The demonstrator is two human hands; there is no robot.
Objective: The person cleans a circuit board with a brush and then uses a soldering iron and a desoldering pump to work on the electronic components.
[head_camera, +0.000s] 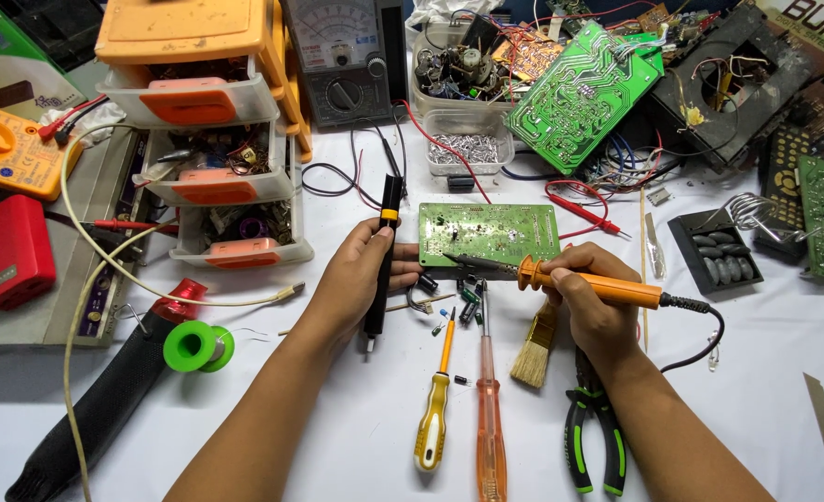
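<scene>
A green circuit board [489, 232] lies flat near the middle of the white worktop [356, 409], long side left to right. An orange-handled soldering iron [560, 279] slants across its lower edge, dark tip pointing left. A slim black desoldering pump [384, 256] with a yellow band stands nearly upright just beside the board's left edge.

Two bare forearms enter from the bottom edge, without sleeves, gloves, watch or rings. The left hand [356, 279] and right hand [590, 307] show short, plain fingernails at the fingertips.
</scene>
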